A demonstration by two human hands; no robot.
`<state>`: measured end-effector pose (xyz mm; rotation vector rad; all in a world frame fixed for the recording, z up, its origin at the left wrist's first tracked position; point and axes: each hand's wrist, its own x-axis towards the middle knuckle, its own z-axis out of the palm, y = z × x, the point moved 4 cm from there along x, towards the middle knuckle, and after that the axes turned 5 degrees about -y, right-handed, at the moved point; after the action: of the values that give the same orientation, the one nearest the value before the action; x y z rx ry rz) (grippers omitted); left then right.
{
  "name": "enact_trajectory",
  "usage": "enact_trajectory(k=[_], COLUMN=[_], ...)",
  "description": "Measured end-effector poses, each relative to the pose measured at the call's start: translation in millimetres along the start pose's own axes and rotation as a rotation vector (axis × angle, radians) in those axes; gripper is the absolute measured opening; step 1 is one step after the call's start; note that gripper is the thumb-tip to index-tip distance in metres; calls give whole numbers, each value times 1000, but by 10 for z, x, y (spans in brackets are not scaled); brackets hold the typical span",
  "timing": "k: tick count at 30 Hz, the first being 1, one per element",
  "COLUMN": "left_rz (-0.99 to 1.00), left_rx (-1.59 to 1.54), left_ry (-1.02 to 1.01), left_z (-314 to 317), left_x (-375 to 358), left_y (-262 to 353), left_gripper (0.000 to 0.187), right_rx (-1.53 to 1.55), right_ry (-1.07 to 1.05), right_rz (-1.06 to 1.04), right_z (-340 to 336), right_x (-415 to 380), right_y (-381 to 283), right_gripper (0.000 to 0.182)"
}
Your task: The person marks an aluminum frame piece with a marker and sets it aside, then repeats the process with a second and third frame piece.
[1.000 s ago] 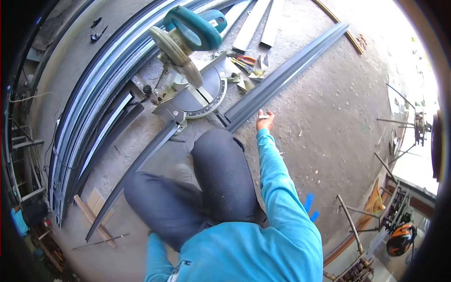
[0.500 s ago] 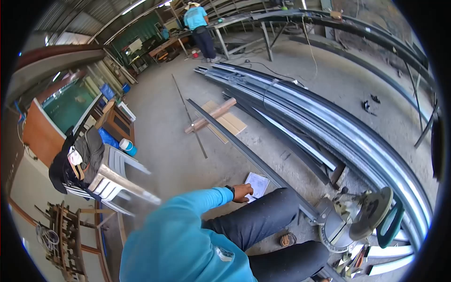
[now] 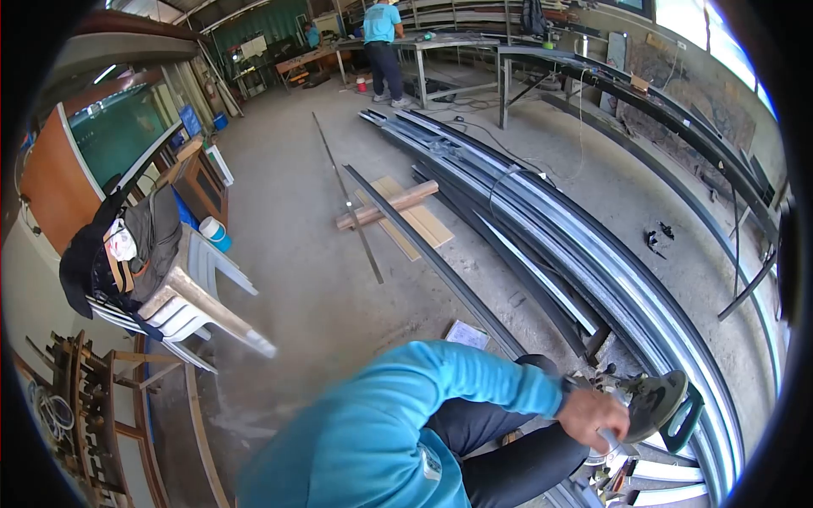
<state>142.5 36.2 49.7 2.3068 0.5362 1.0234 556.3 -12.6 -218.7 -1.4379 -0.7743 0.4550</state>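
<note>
My left hand, at the end of a blue sleeve, reaches over my knee to the cut-off saw. Its fingers are curled around a small greyish part beside the saw's round disc, too blurred to name. A long dark metal bar runs from the floor toward the saw, passing over a wooden block. Next to this bar lies a sheet of paper, partly behind my sleeve. My right hand does not show.
Long metal profiles lie bundled on the floor beyond the saw. White plastic chairs with clothes on them stand at the left. A person stands at a far workbench. Short offcuts lie near the saw.
My left hand has left the paper and moved right to the saw, closing around a part there. The view has shifted. My right hand, barely visible at the bottom before, is out of sight.
</note>
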Motion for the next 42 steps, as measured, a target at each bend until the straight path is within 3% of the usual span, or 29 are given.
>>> enact_trajectory(k=[2,5,6,9,10,11,12,13,14,15,16,18,19,20,22,23,26,28,29,30,31,34,35,39,42], left_rz=[-33,-209,-166,-460,-345,-264,-268,-133,-139,-165,-191,-198,-151,-245,-348,-418,-537,-564,-593,-471,-482,-526,-495,-584,-468], left_rx=[-29,228,249,246,271,275,347,372,409,477,567,811,975,1037,1071,1085,977,729,679,676,635,679,679,772,646], left_ry=[-233,-719,-806,-1005,-726,-613,-507,-323,-276,-268,-271,-245,-183,-152,-189,-201,-257,-282,-305,-319,-329,-215,-215,-268,-262], left_z=[384,805,929,983,843,497,202,-290,-787,-1105,-1362,-1875,-2200,-2487,-2734,-2825,-2640,-2127,-1904,-1733,-1661,-1771,-1827,-1970,-1567], left_x=[398,794,817,575,451,249,46,-156,-390,-707,-1033,-1824,-2378,-2808,-3006,-3048,-3160,-2696,-2292,-2111,-2048,-2198,-2215,-2277,-1880], left_y=[59,-66,-150,-620,-696,-435,-310,39,63,148,132,7,-217,-335,-244,-233,-135,-117,33,-2,-66,-305,-291,-302,-65], left_gripper=[55,76,84,68,53,42,43,47,49,50,52,55,60,62,55,52,49,48,41,36,32,28,24,32,40], right_rx=[95,209,238,301,328,377,439,520,615,843,922,1121,1058,947,929,915,1069,1592,1592,1587,1599,1148,1116,983,845], right_ry=[-117,-266,-302,-341,-335,-307,-272,-250,-241,-343,-245,-73,-13,-17,341,249,125,-321,-307,-288,-348,-13,-15,53,66], right_rz=[-24,-43,-43,-36,-31,-36,-51,-78,-92,-133,62,32,4,62,145,155,155,101,172,229,245,390,337,280,279], right_z=[538,1145,1275,1493,1507,1521,1528,1534,1550,1391,1175,617,386,68,-200,-172,98,441,633,771,847,569,353,-82,-34], right_x=[-519,-1133,-1270,-1470,-1534,-1600,-1659,-1670,-1649,-1594,-1411,-723,-484,-305,-245,-178,-461,-678,-799,-897,-942,-851,-805,-896,-967], right_y=[-647,-1349,-1511,-1797,-1873,-1933,-1977,-2011,-2029,-2060,-2181,-1925,-2082,-2025,-2082,-1826,-1360,-1224,-1304,-1464,-1538,-1585,-1464,-1266,-1306], right_gripper=[67,62,60,56,55,54,53,52,52,67,73,73,78,83,96,84,60,41,37,33,38,44,50,48,44])
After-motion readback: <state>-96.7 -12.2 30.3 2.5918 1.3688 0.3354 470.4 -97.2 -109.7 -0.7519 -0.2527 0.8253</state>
